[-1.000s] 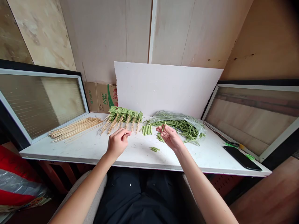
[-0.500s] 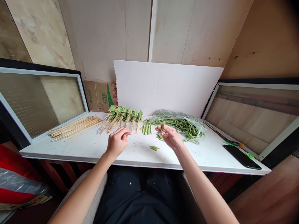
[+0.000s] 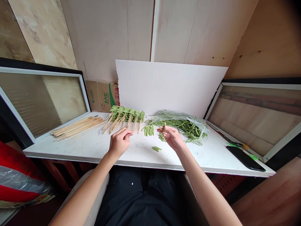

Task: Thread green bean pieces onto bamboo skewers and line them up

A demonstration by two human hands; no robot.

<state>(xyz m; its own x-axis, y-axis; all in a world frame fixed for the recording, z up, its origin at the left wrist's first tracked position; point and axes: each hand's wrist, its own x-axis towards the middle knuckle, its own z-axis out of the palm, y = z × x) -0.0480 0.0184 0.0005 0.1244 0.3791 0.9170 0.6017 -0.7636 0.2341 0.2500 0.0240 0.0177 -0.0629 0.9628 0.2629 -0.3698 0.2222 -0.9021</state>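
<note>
My left hand [image 3: 120, 140] is closed on one end of a thin bamboo skewer [image 3: 138, 131]. Several short green bean pieces [image 3: 149, 130] hang side by side along its middle. At the skewer's other end, my right hand [image 3: 172, 137] pinches a single bean piece [image 3: 164, 126] upright between thumb and fingers; whether the tip has gone through it I cannot tell. Below the hands, a few cut bean pieces [image 3: 156, 148] lie on the white table [image 3: 138, 155]. A second small heap of pieces [image 3: 161, 137] lies partly behind my right hand.
Finished bean skewers [image 3: 127, 113] are stacked at the back, left of centre. Beside them lie many bare skewers [image 3: 77, 127]. Long green beans [image 3: 185, 125] spill from a clear plastic bag [image 3: 199, 125]. Scissors [image 3: 231, 142] and a black phone [image 3: 245, 158] lie at the right.
The view has shifted slightly. Both hands keep the same hold on the skewer and the bean piece, with almost no other movement.
</note>
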